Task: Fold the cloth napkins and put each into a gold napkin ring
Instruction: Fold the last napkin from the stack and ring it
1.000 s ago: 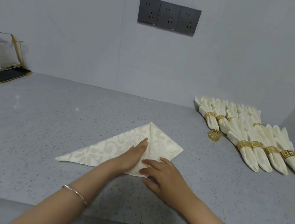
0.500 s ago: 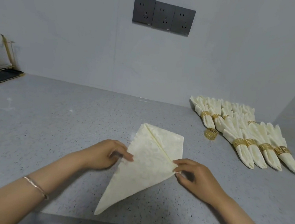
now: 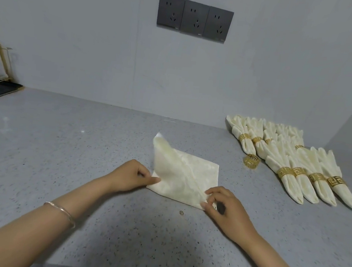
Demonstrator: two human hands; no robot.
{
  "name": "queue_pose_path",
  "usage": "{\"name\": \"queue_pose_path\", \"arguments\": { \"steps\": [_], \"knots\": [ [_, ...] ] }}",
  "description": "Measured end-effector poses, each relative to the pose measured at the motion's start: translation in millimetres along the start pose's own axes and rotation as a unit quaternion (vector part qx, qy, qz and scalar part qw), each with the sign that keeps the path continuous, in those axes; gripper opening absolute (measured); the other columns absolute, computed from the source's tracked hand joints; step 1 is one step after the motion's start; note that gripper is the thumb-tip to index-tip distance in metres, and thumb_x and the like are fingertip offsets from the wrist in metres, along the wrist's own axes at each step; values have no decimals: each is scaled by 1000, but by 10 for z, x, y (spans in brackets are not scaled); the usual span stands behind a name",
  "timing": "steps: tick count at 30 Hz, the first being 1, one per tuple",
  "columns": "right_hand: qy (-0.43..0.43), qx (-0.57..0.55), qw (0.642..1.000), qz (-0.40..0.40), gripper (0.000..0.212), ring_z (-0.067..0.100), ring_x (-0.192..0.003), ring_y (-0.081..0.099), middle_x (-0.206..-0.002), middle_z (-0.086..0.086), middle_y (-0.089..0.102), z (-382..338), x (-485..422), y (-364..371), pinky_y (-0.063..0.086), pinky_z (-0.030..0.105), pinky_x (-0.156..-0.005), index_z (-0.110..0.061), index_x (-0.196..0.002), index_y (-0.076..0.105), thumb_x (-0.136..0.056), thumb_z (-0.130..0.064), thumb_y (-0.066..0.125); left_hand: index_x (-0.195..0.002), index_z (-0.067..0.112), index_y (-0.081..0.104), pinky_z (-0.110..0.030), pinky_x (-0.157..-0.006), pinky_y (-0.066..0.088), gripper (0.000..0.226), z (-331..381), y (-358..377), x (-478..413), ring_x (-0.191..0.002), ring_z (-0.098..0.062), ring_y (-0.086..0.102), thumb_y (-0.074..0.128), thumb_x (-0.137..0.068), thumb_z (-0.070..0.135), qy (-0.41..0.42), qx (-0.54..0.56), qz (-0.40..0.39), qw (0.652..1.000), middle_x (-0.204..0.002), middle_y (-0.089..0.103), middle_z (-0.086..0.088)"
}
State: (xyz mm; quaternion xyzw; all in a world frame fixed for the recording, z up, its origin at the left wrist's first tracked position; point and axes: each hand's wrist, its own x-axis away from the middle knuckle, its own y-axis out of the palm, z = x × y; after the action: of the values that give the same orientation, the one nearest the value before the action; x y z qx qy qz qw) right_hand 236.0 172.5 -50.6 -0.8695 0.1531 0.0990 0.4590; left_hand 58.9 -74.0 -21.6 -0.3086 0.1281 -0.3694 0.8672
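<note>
Grey speckled countertop (image 3: 62, 155) — a person's left hand (image 3: 132, 177) pinches the left edge of a cream napkin (image 3: 180, 176), the right hand (image 3: 226, 210) pinching its near corner; the cloth lies part-folded, far tip lifted. Off right, a loose gold napkin ring (image 3: 251, 161) sits just beside the ringed napkins (image 3: 295, 165).

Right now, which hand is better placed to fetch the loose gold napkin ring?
The right hand. The loose gold napkin ring lies right of the cream cloth napkin, nearer that hand. The left hand pinches the napkin's left edge and would likely need to cross it.
</note>
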Motion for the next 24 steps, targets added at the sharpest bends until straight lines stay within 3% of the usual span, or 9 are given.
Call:
{"name": "queue_pose_path", "arguments": {
  "steps": [2,5,9,11,13,16,19,24],
  "knots": [
    [-1,6,1000,4,21,-4,-99,50,-103,-21,57,14,-25,28,34,3,-79,-27,-69,55,-84,-33,68,-56,20,64,-16,-57,36,34,41,54,-73,-44,0,43,72,-81,41,-28,-21,32,999,-47,51,14],
    [-8,-11,1000,0,17,2,-91,52,-106,-20,55,11,-138,-3,38,9,-74,-26,-79,54,-83,-29,70,-79,17,71,-16,-62,41,19,87,113,-157,-60,0,53,76,-78,34,-50,-76,52,994,-64,60,15],
    [31,-20,999,33,20,5,-112,49,-125,-14,50,102,-554,-93,34,17,-91,-23,-106,58,-88,-30,63,-80,17,69,-18,-58,37,15,134,138,-208,-59,-1,50,74,-80,31,-72,-118,53,989,-64,56,14],
    [73,-2,997,11,31,11,-125,42,-136,-8,45,176,-783,-113,31,25,-102,-20,-122,55,-93,-33,56,-83,14,70,-18,-58,37,15,150,141,-216,-61,-2,49,71,-83,29,-79,-126,51,987,-66,56,12],
    [113,-16,993,-15,38,14,-126,43,-138,-4,46,231,-936,-121,33,30,-106,-18,-130,51,-96,-34,52,-88,12,70,-20,-62,41,16,148,141,-239,-64,-5,51,67,-85,28,-88,-125,54,987,-70,57,10],
    [141,-37,989,-11,30,14,-104,56,-114,-5,60,251,-962,-150,43,26,-86,-23,-123,55,-96,-36,51,-95,19,65,-27,-77,45,13,173,122,-277,-81,-12,58,61,-90,29,-95,-152,73,981,-83,60,10],
    [134,-28,991,0,17,10,-76,57,-90,-5,62,209,-804,-193,39,19,-62,-30,-107,58,-94,-38,53,-105,21,60,-31,-90,41,14,191,117,-375,-95,-16,57,54,-93,27,-89,-178,105,974,-99,60,7],
    [129,-109,985,-24,12,0,-49,44,-60,-6,53,147,-505,-166,33,12,-48,-30,-100,59,-89,-35,61,-122,23,55,-32,-97,38,29,176,244,-515,-111,-18,53,52,-94,24,-64,-196,142,968,-122,60,2]
  ]
}}
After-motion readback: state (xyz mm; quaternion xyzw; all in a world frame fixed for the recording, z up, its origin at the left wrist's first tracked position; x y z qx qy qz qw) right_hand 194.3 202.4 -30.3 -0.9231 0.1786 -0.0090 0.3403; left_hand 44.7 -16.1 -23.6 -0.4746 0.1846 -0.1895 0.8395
